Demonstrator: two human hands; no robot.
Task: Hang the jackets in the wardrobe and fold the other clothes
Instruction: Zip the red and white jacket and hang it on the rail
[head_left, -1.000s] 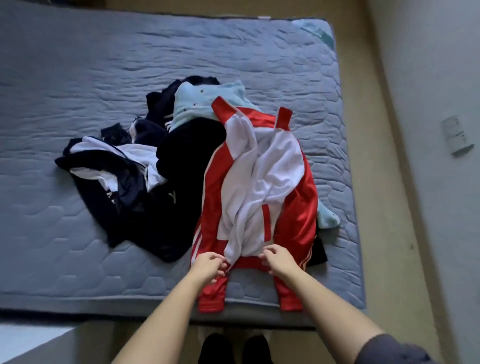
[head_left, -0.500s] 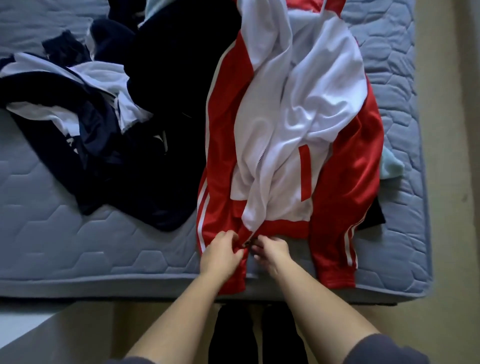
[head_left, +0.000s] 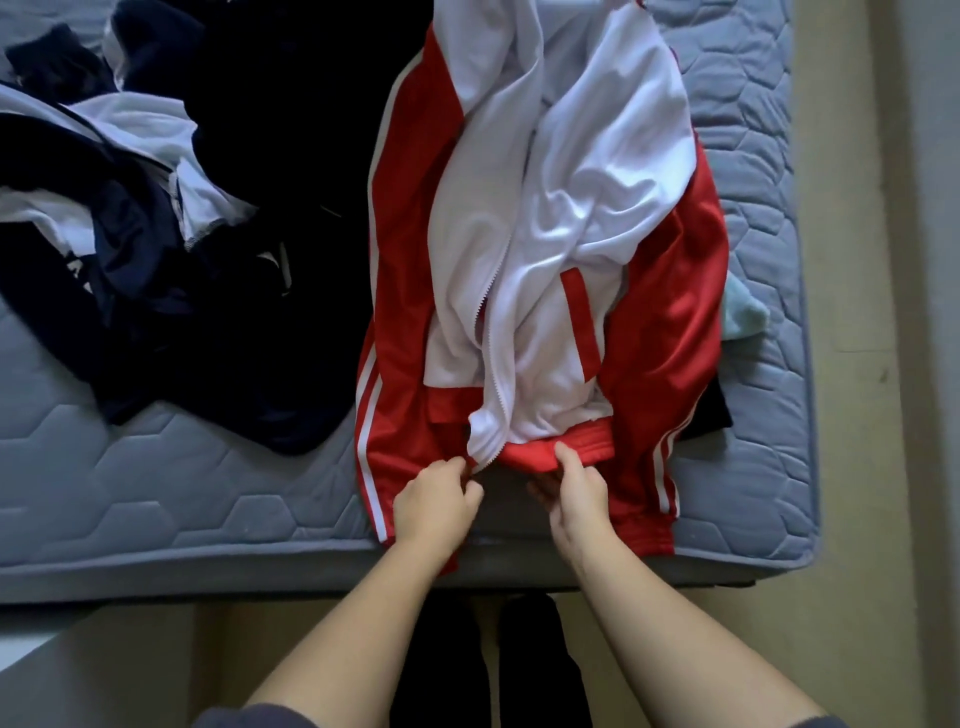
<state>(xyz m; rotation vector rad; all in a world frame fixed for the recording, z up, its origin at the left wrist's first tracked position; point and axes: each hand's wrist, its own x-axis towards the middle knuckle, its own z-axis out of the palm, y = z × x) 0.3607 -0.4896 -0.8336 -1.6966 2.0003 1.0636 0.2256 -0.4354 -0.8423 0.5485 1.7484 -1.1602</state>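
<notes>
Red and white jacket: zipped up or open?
Open: the jacket shows a loose, unjoined zipper edge; left hand and right hand pinch its hem.

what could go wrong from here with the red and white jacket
The white front of the red and white jacket is bunched along the zipper, so cloth may catch as the left hand and right hand work at the hem. The sleeve ends reach over the mattress edge, so the jacket might slide off.
</notes>
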